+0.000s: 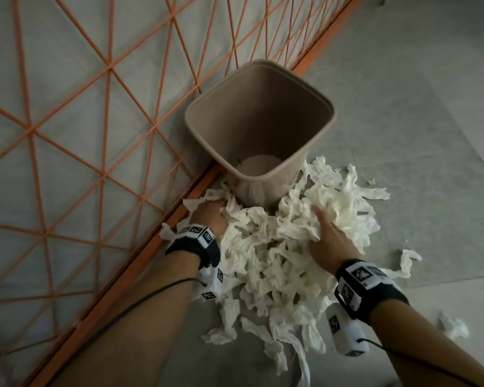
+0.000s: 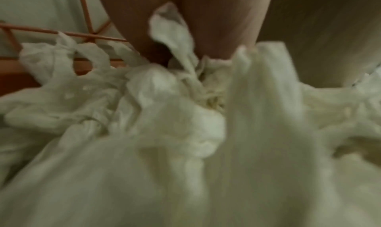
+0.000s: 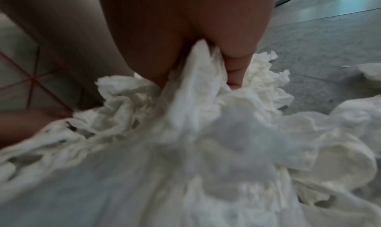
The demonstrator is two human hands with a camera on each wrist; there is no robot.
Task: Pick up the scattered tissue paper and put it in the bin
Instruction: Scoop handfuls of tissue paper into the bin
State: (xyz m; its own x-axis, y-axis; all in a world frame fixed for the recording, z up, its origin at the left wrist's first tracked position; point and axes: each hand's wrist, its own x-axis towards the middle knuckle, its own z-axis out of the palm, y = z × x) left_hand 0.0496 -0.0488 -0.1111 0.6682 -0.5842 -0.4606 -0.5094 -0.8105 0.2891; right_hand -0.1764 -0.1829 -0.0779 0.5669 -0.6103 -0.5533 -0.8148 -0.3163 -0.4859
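A big heap of crumpled white tissue paper [image 1: 274, 255] lies on the floor against the foot of a beige bin [image 1: 263, 115], which stands upright with only a pale disc at its bottom. My left hand [image 1: 208, 216] digs into the heap's left edge beside the bin's base, its fingertips buried. In the left wrist view a tissue strip [image 2: 173, 35] runs between the fingers [image 2: 222, 26]. My right hand [image 1: 326, 230] grips the heap's right side. In the right wrist view a bent finger [image 3: 235, 70] curls round a wad of tissue [image 3: 195, 83].
An orange frame [image 1: 140, 255] with a wire mesh panel [image 1: 95, 107] runs diagonally along the left, close to my left hand and the bin. Loose tissue scraps [image 1: 408, 261] [image 1: 456, 328] lie on the grey floor [image 1: 403, 135] to the right.
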